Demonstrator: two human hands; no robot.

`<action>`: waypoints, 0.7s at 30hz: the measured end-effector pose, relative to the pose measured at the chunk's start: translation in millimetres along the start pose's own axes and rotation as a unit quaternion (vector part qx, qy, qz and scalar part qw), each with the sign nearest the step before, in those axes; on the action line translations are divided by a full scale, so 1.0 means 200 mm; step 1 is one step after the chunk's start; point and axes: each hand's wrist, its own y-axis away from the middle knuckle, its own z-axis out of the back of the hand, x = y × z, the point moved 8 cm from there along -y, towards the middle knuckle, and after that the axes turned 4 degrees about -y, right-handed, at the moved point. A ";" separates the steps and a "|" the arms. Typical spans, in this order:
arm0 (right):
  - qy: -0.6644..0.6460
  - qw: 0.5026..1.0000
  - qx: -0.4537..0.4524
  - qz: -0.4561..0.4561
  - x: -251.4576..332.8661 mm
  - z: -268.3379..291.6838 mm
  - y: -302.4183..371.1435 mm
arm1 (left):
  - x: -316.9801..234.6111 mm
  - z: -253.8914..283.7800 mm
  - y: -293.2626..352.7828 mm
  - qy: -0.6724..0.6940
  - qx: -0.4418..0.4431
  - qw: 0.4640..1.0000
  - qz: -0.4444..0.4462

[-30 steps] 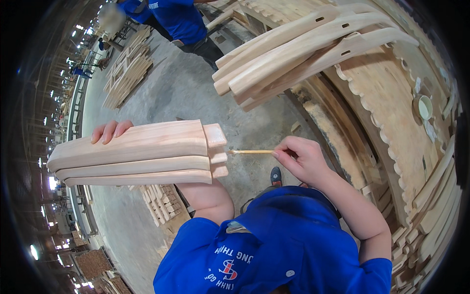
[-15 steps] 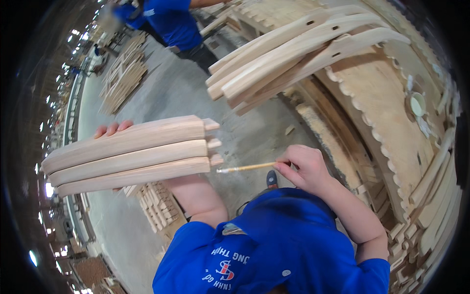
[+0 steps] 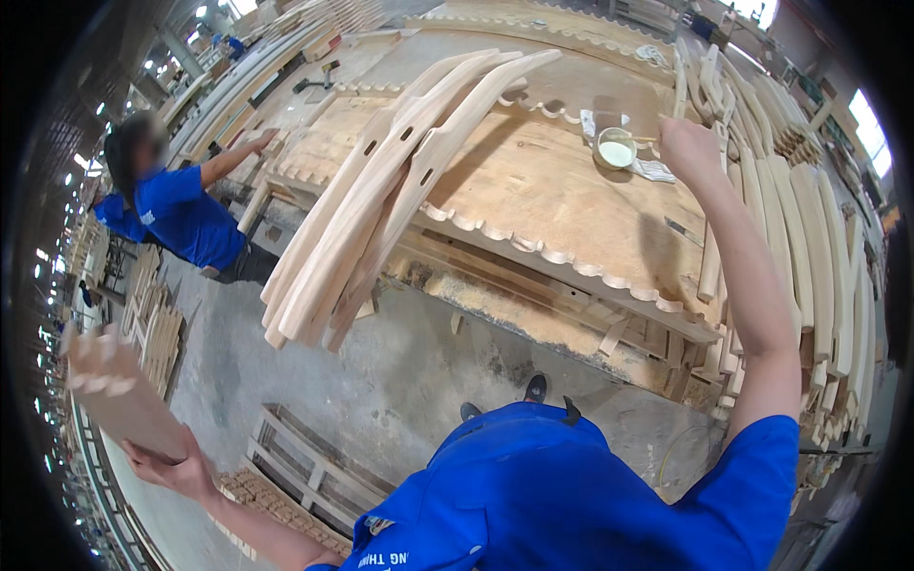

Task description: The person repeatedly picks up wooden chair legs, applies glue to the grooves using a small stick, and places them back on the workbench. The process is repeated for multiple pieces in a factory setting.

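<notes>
Our right grip [image 3: 687,149] pinches the thin stick [image 3: 645,140], bowl [image 3: 598,150] just leftward; we should dip lightly, our left grip [image 3: 183,470] clasping the wooden pieces [image 3: 129,407].

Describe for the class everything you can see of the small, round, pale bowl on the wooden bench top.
The small, round, pale bowl is open-topped, its material unclear, with a smooth-looking white substance inside. It stands upright on the pale wooden bench top, crumpled white scraps close by. The person's bare right hand holds a thin, tan stick towards it from the right; whether the stick touches it is unclear.
</notes>
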 end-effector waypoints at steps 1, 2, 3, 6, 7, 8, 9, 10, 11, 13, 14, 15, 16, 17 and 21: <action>0.020 1.000 0.001 0.008 -0.01 -0.02 -0.02 | -0.02 0.00 0.00 -0.074 0.014 0.996 -0.044; 0.040 0.999 0.001 0.015 -0.01 -0.05 -0.03 | -0.03 0.00 0.01 -0.147 0.027 0.985 -0.087; 0.061 0.998 0.002 0.024 0.00 -0.09 -0.04 | -0.05 -0.02 0.00 -0.222 0.041 0.966 -0.128; 0.047 0.999 0.002 0.019 0.02 -0.20 -0.08 | -0.18 -0.04 -0.05 -0.215 0.053 0.950 -0.219; 0.036 0.999 0.010 0.007 0.03 -0.23 -0.08 | -0.22 -0.03 -0.07 -0.198 0.051 0.950 -0.236; 0.025 1.000 0.018 -0.005 0.03 -0.26 -0.08 | -0.26 -0.03 -0.09 -0.181 0.049 0.949 -0.252; 0.014 0.999 0.026 -0.016 0.03 -0.29 -0.08 | -0.30 -0.02 -0.10 -0.164 0.048 0.948 -0.269; -0.005 0.998 0.050 -0.040 0.00 -0.34 -0.08 | -0.33 -0.01 -0.11 -0.145 0.040 0.950 -0.275; -0.046 0.995 0.036 -0.077 -0.04 -0.35 -0.07 | -0.36 -0.01 -0.12 -0.127 0.032 0.951 -0.281; -0.127 0.982 0.013 -0.143 -0.14 -0.45 -0.01 | -0.41 0.00 -0.13 -0.102 0.025 0.952 -0.286; -0.171 0.973 -0.001 -0.155 -0.18 -0.49 0.01 | -0.43 0.00 -0.14 -0.093 0.022 0.954 -0.285; -0.215 0.962 -0.015 -0.171 -0.25 -0.55 0.04 | -0.45 -0.02 -0.15 -0.080 0.017 0.955 -0.285; -0.259 0.948 -0.027 -0.182 -0.28 -0.59 0.06 | -0.47 -0.02 -0.16 -0.081 0.010 0.953 -0.291; -0.284 0.943 -0.035 -0.170 -0.30 -0.62 0.07 | -0.49 -0.02 -0.18 -0.082 0.004 0.951 -0.297; -0.386 0.910 -0.072 -0.137 -0.31 -0.69 0.15 | -0.62 -0.04 -0.24 -0.098 -0.008 0.941 -0.323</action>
